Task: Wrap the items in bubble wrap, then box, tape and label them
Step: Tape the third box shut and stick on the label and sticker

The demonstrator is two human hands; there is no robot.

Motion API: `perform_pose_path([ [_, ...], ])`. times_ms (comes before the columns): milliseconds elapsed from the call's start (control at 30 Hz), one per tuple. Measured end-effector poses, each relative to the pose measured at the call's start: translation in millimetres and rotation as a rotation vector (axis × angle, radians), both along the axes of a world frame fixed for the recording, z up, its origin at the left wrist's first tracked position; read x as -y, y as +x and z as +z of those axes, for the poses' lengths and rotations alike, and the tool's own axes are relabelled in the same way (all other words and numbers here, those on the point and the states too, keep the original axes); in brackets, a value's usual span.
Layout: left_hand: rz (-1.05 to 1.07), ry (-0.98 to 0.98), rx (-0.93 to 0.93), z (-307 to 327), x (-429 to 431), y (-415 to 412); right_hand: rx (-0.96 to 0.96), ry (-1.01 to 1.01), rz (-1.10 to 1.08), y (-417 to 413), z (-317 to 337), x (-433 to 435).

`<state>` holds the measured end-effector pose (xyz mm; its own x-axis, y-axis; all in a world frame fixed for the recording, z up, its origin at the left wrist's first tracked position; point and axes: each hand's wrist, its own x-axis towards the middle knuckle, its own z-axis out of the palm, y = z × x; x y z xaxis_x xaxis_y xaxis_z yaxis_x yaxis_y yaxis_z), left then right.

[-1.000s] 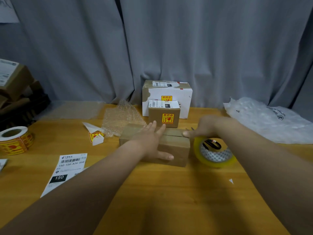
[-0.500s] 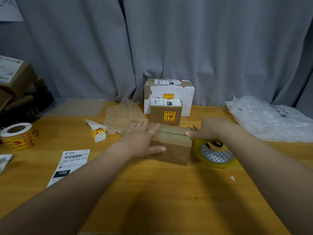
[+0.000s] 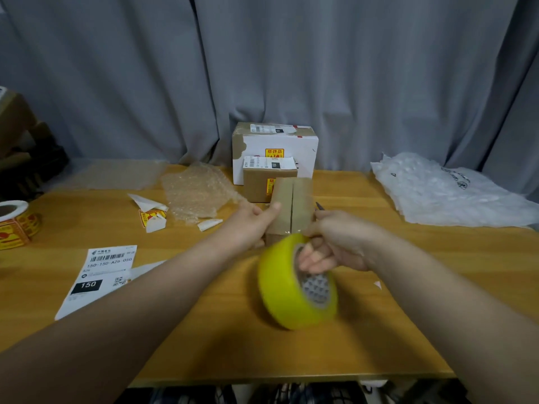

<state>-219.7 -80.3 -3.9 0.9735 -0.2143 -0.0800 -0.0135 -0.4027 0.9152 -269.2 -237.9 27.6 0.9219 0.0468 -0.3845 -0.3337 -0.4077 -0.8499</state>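
Observation:
A small brown cardboard box stands tipped up near the table's middle, its flap seam facing me. My left hand grips its left side with the thumb across the face. My right hand holds a yellow roll of packing tape, fingers through its core, lifted off the table just in front of the box. The roll is blurred. A shipping label lies flat at the left. Crumpled bubble wrap lies behind and to the left of the box.
Two labelled boxes stand at the back centre. A sticker roll sits at the far left, label backing scraps near the wrap, a plastic bag pile at the right. Scissor tips show behind my right hand.
My left hand has tipped the brown box from lying flat up onto its end. My right hand has picked the tape roll up off the table and brought it toward me.

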Motion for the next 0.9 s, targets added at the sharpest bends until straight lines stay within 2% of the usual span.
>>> perform_pose_path([
  [167,-0.088,0.158,-0.174,14,-18,-20,0.035,0.197,-0.1,-1,-8,-18],
  [233,-0.171,0.126,-0.287,13,-24,-31,0.024,0.23,-0.12,-3,-8,-20],
  [267,-0.198,0.069,-0.31,11,-24,-36,0.041,0.183,-0.124,-3,-9,-20],
  [300,-0.2,0.014,-0.295,10,-25,-38,0.102,0.028,-0.105,-1,-9,-18],
  [333,-0.185,-0.005,-0.251,10,-25,-37,0.212,-0.214,-0.078,4,-8,-15],
  [400,-0.153,0.017,-0.152,17,-27,-35,0.556,-0.751,-0.037,19,-7,-8],
  [433,-0.149,0.072,-0.089,22,-29,-33,0.693,-0.87,0.01,26,-8,-6],
  [467,-0.156,0.161,-0.021,28,-31,-31,0.748,-0.866,0.116,35,-12,-6],
  [533,-0.167,0.386,0.114,36,-37,-25,0.675,-0.736,0.319,50,-23,-10],
  [567,-0.166,0.513,0.174,40,-41,-24,0.587,-0.742,0.369,54,-31,-14],
  [633,-0.17,0.68,0.281,45,-50,-17,0.507,-0.797,0.35,61,-41,-23],
  [733,-0.242,0.699,0.35,45,-61,-15,0.511,-0.818,0.28,66,-46,-32],
  [900,-0.325,0.912,0.359,43,-66,-15,0.498,-0.839,0.257,68,-47,-31],
])
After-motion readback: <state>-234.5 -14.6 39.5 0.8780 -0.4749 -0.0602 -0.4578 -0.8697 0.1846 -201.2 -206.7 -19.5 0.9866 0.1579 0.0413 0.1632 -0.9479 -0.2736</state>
